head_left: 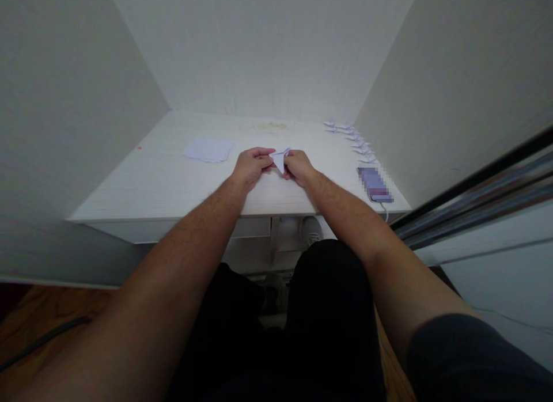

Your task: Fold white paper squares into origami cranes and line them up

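Folded paper (pixel 279 159), pinched over the worktop (pixel 173 189).
Left hand (pixel 254 165) and right hand (pixel 298 165) grip it from opposite sides; a paper stack (pixel 209 150) lies to the left, small folded pieces (pixel 358 144) and a phone (pixel 374 183) to the right.

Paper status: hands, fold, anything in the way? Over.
Left hand and right hand both pinching paper. Paper folded, pointed. Phone off right, sheets off left, neither in the way.
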Tool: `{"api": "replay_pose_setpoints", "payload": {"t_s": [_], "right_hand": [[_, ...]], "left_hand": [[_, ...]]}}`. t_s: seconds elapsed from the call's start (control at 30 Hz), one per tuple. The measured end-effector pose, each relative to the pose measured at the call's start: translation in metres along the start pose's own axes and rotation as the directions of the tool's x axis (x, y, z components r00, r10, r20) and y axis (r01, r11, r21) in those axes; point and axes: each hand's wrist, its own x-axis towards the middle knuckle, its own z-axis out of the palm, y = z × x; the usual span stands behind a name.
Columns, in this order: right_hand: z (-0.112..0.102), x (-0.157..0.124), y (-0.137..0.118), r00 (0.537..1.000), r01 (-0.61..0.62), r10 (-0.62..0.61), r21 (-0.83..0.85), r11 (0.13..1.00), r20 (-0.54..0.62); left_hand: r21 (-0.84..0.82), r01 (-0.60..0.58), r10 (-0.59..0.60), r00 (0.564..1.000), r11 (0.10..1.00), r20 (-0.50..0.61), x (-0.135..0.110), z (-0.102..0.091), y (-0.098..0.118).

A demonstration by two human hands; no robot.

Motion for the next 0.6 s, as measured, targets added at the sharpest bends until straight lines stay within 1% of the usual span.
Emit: {"api": "replay_pose_setpoints", "payload": {"t_s": [0.13,0.27,0.4,0.53,0.6], "right_hand": [[0.0004,0.0025,0.0019,1.0,0.002,-0.002,-0.002,1.0,-0.007],[0.0025,0.0027,0.0013,0.997,-0.015,0.013,-0.024,1.0,-0.081],[0.0063,0.0022,0.0013,0.99,-0.022,0.029,0.049,0.999,-0.138],[0.0079,0.0021,0.0035,0.983,0.042,-0.021,0.114,0.993,-0.18],[0.0067,0.0022,0.0044,0.984,0.065,-0.039,0.147,0.987,-0.175]], "left_hand": [[-0.001,-0.004,0.004,1.0,1.0,-0.015,0.0011,0.0005,-0.0009],[0.014,-0.007,0.008,0.999,1.0,-0.033,0.0019,0.0007,-0.0017],[0.025,-0.014,0.015,0.998,1.0,-0.053,0.0021,0.0011,-0.0024],[0.078,-0.029,0.035,0.996,0.997,-0.086,0.0037,0.001,-0.0046],[0.105,-0.04,0.052,0.993,0.994,-0.108,0.0046,0.001,-0.0063]]}}
